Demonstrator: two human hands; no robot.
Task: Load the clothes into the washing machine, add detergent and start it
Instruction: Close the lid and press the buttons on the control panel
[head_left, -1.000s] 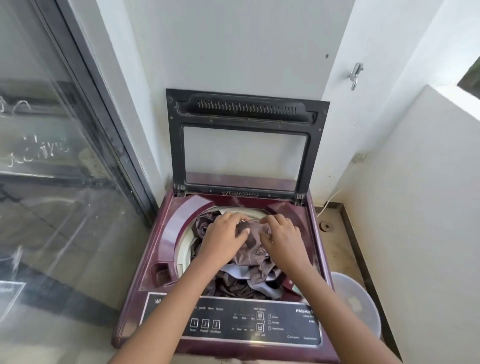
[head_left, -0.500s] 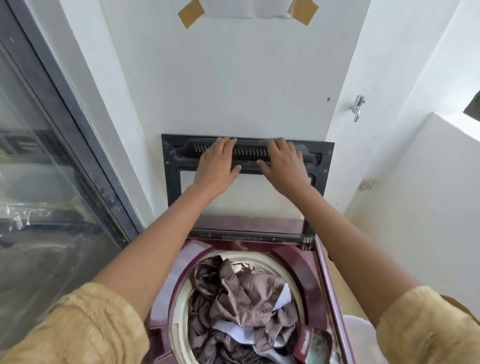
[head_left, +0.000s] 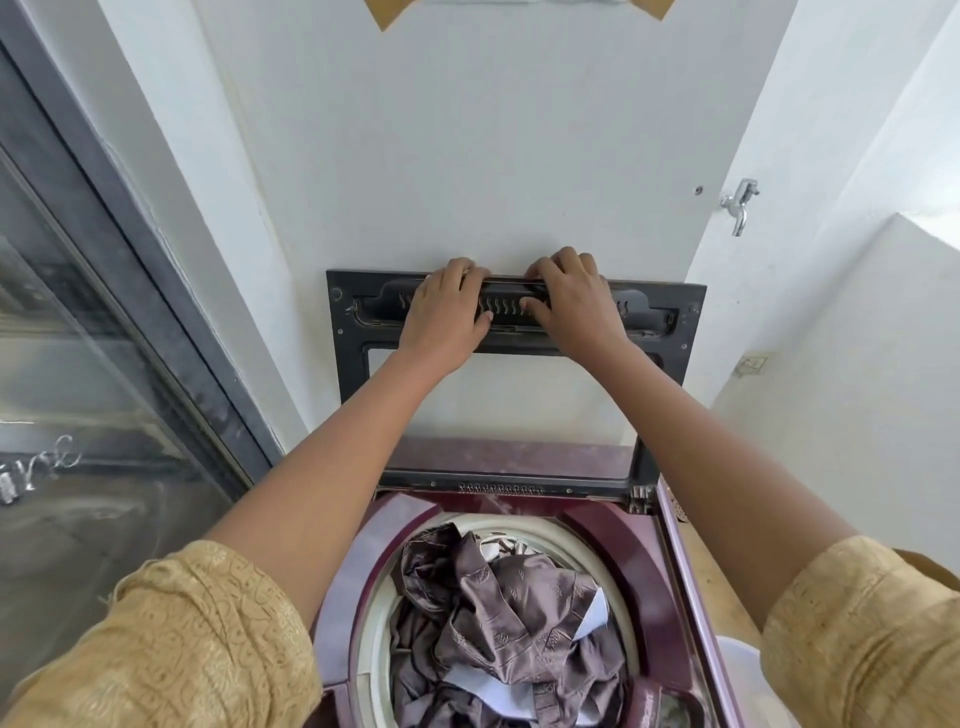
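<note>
A maroon top-loading washing machine (head_left: 613, 551) stands against the white wall. Its black-framed lid (head_left: 353, 374) is raised upright against the wall. My left hand (head_left: 447, 317) and my right hand (head_left: 571, 306) both grip the lid's top edge, fingers curled over it. The drum (head_left: 382, 597) below is heaped with crumpled brownish-purple clothes (head_left: 498, 613) and some pale fabric. No detergent is in view, and the control panel lies below the frame.
A glass sliding door (head_left: 104, 415) with a dark frame runs along the left. A metal tap (head_left: 737, 205) is fixed to the right wall. A low white wall (head_left: 857, 389) stands to the right, with a white bucket rim (head_left: 737, 654) beside the machine.
My hands left the clothes in the drum and rose to the raised lid. Since half a second ago the fingers have curled over the lid's top edge.
</note>
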